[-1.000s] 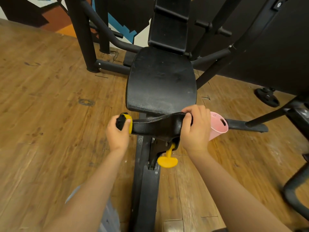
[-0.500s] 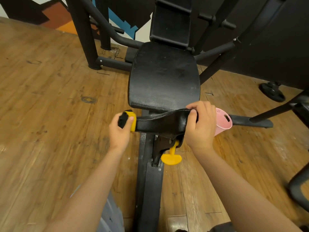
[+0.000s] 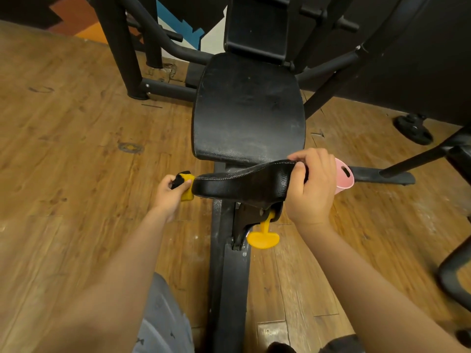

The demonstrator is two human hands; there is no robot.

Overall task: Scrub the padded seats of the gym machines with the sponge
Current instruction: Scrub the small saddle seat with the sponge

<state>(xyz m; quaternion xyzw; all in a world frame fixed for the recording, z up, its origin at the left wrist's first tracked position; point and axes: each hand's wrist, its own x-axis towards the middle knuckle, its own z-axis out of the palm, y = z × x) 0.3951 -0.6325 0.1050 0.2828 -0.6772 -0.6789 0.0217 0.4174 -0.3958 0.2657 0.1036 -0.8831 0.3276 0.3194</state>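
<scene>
Left hand grips yellow-black sponge, pressed against left end of small padded seat. Right hand curls over seat's right end; pink bucket just beyond.

Left hand has worked the sponge down the left tip of the front pad: was up at the top corner, yellow part now reaches below the pad's lower edge. Right hand has edged rightward along the pad's far end, so more black face shows between the hands and less of the pink bucket. View has dipped; more grey clothing shows at bottom
</scene>
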